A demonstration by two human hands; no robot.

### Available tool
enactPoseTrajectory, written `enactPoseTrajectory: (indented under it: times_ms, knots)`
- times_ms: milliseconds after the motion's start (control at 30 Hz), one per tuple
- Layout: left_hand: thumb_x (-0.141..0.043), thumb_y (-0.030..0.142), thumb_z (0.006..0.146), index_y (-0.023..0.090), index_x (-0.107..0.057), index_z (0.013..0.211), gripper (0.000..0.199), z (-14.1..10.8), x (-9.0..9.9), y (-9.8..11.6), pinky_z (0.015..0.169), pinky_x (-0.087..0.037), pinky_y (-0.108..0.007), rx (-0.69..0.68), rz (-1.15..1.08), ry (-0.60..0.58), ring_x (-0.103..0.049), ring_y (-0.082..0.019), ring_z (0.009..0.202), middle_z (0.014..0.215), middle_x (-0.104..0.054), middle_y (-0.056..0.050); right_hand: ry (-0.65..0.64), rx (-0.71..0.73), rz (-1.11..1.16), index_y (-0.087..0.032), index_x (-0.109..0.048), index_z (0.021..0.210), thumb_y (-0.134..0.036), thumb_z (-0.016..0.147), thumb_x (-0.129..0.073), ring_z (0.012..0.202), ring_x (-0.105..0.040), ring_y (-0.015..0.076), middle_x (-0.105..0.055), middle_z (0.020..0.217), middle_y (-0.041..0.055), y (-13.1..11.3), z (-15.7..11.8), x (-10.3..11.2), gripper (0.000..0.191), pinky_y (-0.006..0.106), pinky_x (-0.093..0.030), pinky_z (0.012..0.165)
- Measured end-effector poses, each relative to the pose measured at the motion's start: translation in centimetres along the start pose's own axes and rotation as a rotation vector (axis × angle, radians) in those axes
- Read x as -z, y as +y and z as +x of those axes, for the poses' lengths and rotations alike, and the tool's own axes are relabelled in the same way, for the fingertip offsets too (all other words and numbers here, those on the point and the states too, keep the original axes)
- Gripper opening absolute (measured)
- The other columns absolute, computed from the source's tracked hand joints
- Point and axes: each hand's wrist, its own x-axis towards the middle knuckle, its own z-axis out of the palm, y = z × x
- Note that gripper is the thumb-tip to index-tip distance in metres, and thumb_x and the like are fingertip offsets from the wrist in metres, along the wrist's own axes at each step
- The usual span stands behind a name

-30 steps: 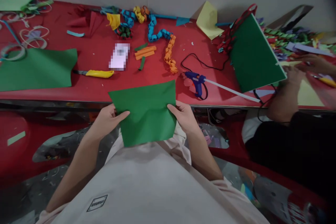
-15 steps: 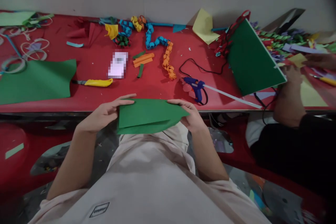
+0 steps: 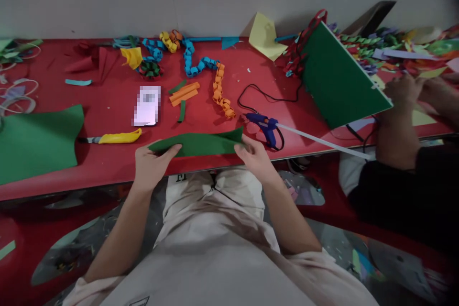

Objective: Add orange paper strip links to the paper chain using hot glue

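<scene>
A folded sheet of green paper (image 3: 204, 145) stretches between my two hands at the front edge of the red table (image 3: 118, 162). My left hand (image 3: 152, 165) pinches its left end, thumb on the near side. At the other end, my right hand (image 3: 254, 155) grips it with the thumb in front; the fingers behind are partly hidden. Just beyond my right hand lies a blue glue gun (image 3: 263, 126) with a long white stick in its back. A yellow utility knife (image 3: 120, 137) rests left of my left hand, beside a larger green sheet (image 3: 43, 141).
Orange strips (image 3: 184, 94), a blurred phone (image 3: 147, 106) and a blue-and-orange paper chain (image 3: 218, 83) lie beyond my hands. A green board (image 3: 340, 76) leans at the right. Past it, a co-worker's hands (image 3: 405, 91) handle yellow paper. Rubber bands (image 3: 21, 100) lie far left.
The green paper has tipped from a broad face to a narrow, edge-on strip and moved slightly away from my body. Both thumbs now press its near side. My view has shifted a little right.
</scene>
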Motion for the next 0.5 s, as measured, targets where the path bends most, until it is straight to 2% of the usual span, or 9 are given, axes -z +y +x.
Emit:
enactPoseTrajectory:
  times_ms: [67,133,200,300,367,500]
  knots:
    - [-0.089,0.044,0.071,0.014,-0.08,0.084,0.034,0.2,-0.4,-0.1,0.077,-0.064,-0.034,0.075,-0.01,-0.012,-0.074,-0.024,0.081,0.088,-0.08,-0.007,0.12,-0.055,-0.025,-0.019,-0.078,0.095,-0.068,0.085,-0.07,0.082,-0.069,0.0197,-0.076,0.09,0.0052,-0.1,0.6,-0.4,0.05,0.031,-0.059,0.075]
    - [-0.09,0.045,0.07,0.014,-0.078,0.083,0.036,0.3,-0.6,-0.5,0.073,-0.063,-0.031,0.117,-0.043,-0.034,-0.073,-0.023,0.078,0.087,-0.08,-0.007,0.203,-0.079,-0.04,-0.019,-0.078,0.088,-0.065,0.083,-0.074,0.07,-0.065,0.0178,-0.073,0.078,0.0029,-0.1,1.2,-0.8,0.047,0.029,-0.056,0.063]
    - [-0.085,0.049,0.076,0.014,-0.077,0.085,0.037,0.4,-0.6,-1.3,0.071,-0.062,-0.029,0.141,-0.084,-0.024,-0.072,-0.02,0.076,0.087,-0.079,-0.006,0.232,-0.068,-0.059,-0.019,-0.079,0.086,-0.055,0.081,-0.078,0.067,-0.063,0.0163,-0.072,0.076,0.0017,0.0,1.7,-0.9,0.037,0.028,-0.054,0.06]
    - [-0.076,0.052,0.085,0.015,-0.076,0.092,0.038,0.5,-0.5,-2.6,0.067,-0.059,-0.025,0.135,-0.085,0.038,-0.069,-0.017,0.073,0.084,-0.077,-0.004,0.207,-0.065,-0.096,-0.02,-0.08,0.089,-0.043,0.08,-0.079,0.066,-0.062,0.0147,-0.074,0.077,0.0011,0.4,2.2,-0.9,0.024,0.026,-0.053,0.061]
    - [-0.075,0.052,0.087,0.016,-0.076,0.094,0.036,0.6,-0.4,-3.1,0.065,-0.057,-0.025,0.116,-0.041,0.044,-0.067,-0.016,0.071,0.083,-0.075,-0.002,0.181,-0.08,-0.128,-0.021,-0.081,0.096,-0.038,0.08,-0.08,0.063,-0.06,0.0134,-0.074,0.079,0.0013,0.7,2.4,-0.7,0.023,0.025,-0.051,0.057]
    - [-0.072,0.047,0.091,0.018,-0.072,0.088,0.029,0.7,0.0,-2.7,0.06,-0.053,-0.023,0.051,0.06,-0.05,-0.062,-0.014,0.065,0.073,-0.068,0.0,0.155,-0.076,-0.18,-0.025,-0.08,0.112,-0.033,0.082,-0.08,0.058,-0.054,0.0106,-0.068,0.076,-0.0009,1.2,2.6,-0.2,0.03,0.022,-0.046,0.052]
